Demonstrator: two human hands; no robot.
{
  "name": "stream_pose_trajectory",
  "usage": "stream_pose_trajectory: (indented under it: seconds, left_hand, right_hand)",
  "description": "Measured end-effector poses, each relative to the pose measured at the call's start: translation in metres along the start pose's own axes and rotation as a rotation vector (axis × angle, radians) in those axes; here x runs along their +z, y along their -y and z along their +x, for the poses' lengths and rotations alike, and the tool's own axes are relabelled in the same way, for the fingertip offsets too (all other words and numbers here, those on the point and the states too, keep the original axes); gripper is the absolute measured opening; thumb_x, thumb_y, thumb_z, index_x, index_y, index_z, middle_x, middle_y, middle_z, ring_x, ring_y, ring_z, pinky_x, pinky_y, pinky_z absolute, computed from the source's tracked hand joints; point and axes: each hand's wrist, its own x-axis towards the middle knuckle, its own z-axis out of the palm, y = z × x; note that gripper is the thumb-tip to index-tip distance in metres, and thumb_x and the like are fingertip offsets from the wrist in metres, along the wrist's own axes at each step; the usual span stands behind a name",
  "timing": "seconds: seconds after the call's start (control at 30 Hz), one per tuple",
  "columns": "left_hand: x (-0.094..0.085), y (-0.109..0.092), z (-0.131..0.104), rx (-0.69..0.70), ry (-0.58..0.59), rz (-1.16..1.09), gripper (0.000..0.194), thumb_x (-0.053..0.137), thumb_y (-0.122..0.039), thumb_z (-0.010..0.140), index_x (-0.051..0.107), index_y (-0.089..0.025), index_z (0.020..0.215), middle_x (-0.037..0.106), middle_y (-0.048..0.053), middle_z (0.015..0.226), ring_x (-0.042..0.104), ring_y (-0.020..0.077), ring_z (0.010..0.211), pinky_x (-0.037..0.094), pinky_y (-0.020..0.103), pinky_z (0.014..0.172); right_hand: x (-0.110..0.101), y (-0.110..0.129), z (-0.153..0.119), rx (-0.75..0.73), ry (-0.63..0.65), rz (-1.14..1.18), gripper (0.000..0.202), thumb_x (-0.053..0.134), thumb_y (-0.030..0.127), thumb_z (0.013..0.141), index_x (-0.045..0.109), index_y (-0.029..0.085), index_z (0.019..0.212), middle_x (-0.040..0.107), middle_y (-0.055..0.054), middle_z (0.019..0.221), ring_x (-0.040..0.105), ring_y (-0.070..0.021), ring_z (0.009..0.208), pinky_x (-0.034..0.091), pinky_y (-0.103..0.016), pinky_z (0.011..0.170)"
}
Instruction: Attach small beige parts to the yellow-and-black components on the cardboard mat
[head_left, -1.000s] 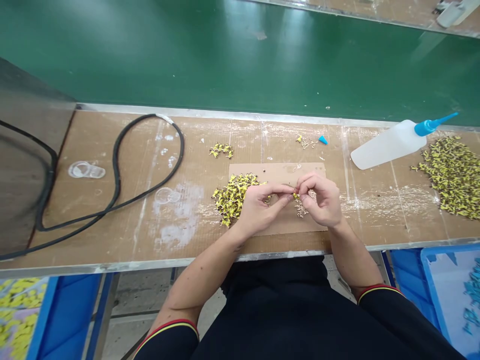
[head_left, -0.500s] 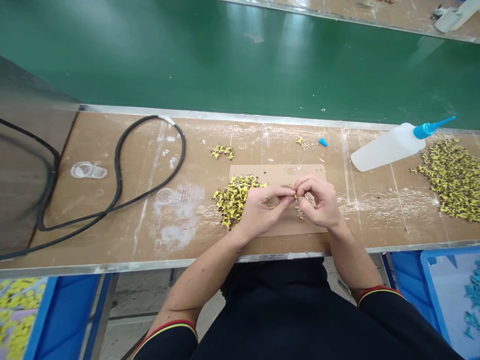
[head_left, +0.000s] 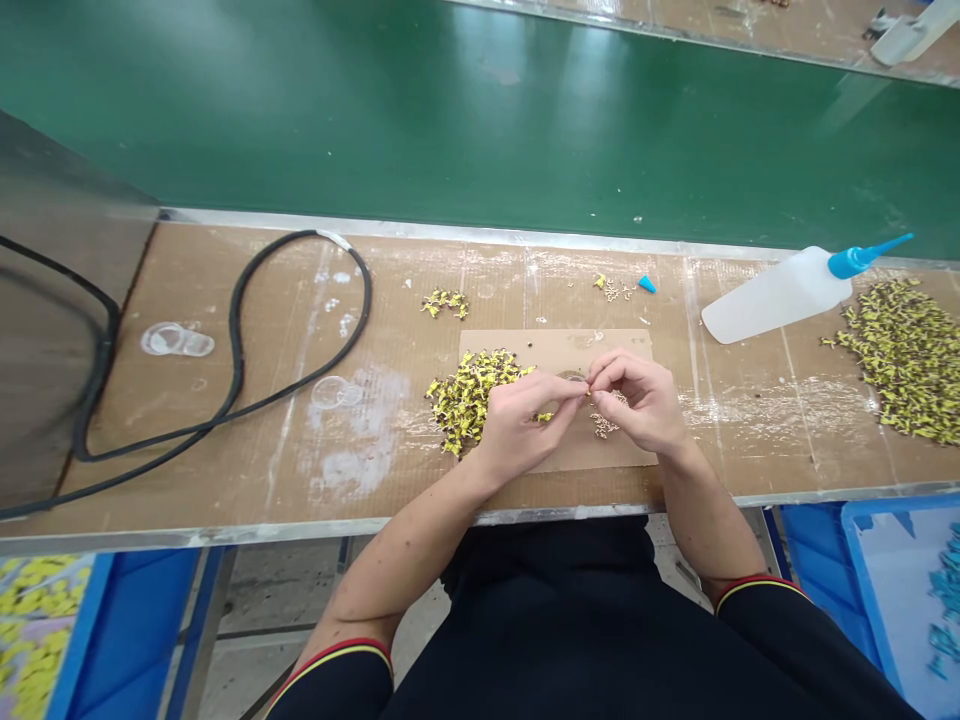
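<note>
My left hand [head_left: 525, 415] and my right hand [head_left: 637, 400] meet above a cardboard sheet [head_left: 547, 345]. Both are closed in a pinch, fingertips touching around a tiny yellow piece [head_left: 589, 392], mostly hidden by the fingers. Beside my left hand lies a heap of small yellow-and-dark figure-like pieces [head_left: 469, 400], partly on the sheet. Under my right hand are tiny pale pieces [head_left: 604, 428]. Behind the fingertips shows part of a small round clear dish [head_left: 571, 376].
A white squeeze bottle [head_left: 780, 295] with blue nozzle lies at right, by a larger yellow pile [head_left: 911, 360]. A blue cap [head_left: 646, 284] and small yellow cluster [head_left: 445, 302] lie behind. A black cable [head_left: 238, 330] loops left. Beyond runs a green belt [head_left: 450, 130]; blue bins [head_left: 142, 630] stand below.
My left hand has shifted slightly left and its fingers have drawn closer together; the pinch stays at nearly the same place. Specks on the green belt have moved a little left.
</note>
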Motion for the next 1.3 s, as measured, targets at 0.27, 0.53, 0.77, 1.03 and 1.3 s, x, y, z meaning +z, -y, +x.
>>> stream_pose_trajectory:
  seconds: [0.27, 0.53, 0.77, 1.03, 1.3]
  left_hand:
    - [0.0034, 0.0020, -0.0049, 0.112, -0.037, 0.095, 0.042, 0.068, -0.006, 0.087, 0.053, -0.023, 0.123, 0.080, -0.001, 0.086, 0.078, 0.0132, 0.076, 0.062, 0.026, 0.079]
    - [0.0023, 0.0037, -0.0041, 0.198, -0.026, 0.167, 0.038, 0.066, -0.006, 0.086, 0.051, -0.022, 0.118, 0.074, -0.002, 0.078, 0.074, 0.0127, 0.067, 0.062, 0.024, 0.071]
    - [0.0027, 0.0010, -0.0103, -0.003, 0.004, -0.075, 0.046, 0.067, -0.006, 0.087, 0.047, -0.024, 0.124, 0.075, -0.002, 0.090, 0.078, 0.0115, 0.075, 0.063, 0.021, 0.070]
    - [0.0034, 0.0034, -0.0068, -0.143, -0.117, -0.205, 0.033, 0.072, -0.016, 0.090, 0.054, -0.024, 0.117, 0.078, -0.001, 0.083, 0.079, 0.0142, 0.078, 0.063, 0.026, 0.078]
    - [-0.0019, 0.0059, -0.0015, 0.086, -0.092, -0.059, 0.021, 0.072, -0.012, 0.090, 0.069, -0.023, 0.107, 0.081, 0.004, 0.095, 0.079, 0.0167, 0.088, 0.064, 0.031, 0.081]
  right_hand:
    - [-0.0009, -0.0014, -0.0006, 0.122, 0.060, 0.101, 0.009, 0.068, 0.016, 0.083, 0.064, 0.020, 0.075, 0.070, -0.004, 0.087, 0.063, -0.0122, 0.070, 0.052, -0.025, 0.059]
    - [-0.0006, -0.0018, -0.0009, 0.195, 0.101, 0.220, 0.011, 0.070, 0.015, 0.082, 0.063, 0.019, 0.074, 0.067, -0.004, 0.089, 0.061, -0.0105, 0.069, 0.049, -0.023, 0.056]
    - [-0.0043, 0.0008, -0.0010, 0.271, 0.164, 0.299, 0.021, 0.074, 0.032, 0.088, 0.063, 0.018, 0.077, 0.066, -0.004, 0.092, 0.056, -0.0087, 0.062, 0.047, -0.022, 0.049]
    - [-0.0014, 0.0044, -0.0038, 0.175, 0.107, 0.315, 0.021, 0.078, 0.034, 0.087, 0.064, 0.021, 0.095, 0.070, -0.005, 0.096, 0.070, -0.0144, 0.082, 0.060, -0.026, 0.065]
    - [0.0005, 0.0037, -0.0062, -0.056, -0.030, 0.127, 0.009, 0.076, 0.016, 0.085, 0.069, 0.021, 0.081, 0.076, -0.005, 0.088, 0.075, -0.0158, 0.082, 0.065, -0.028, 0.069]
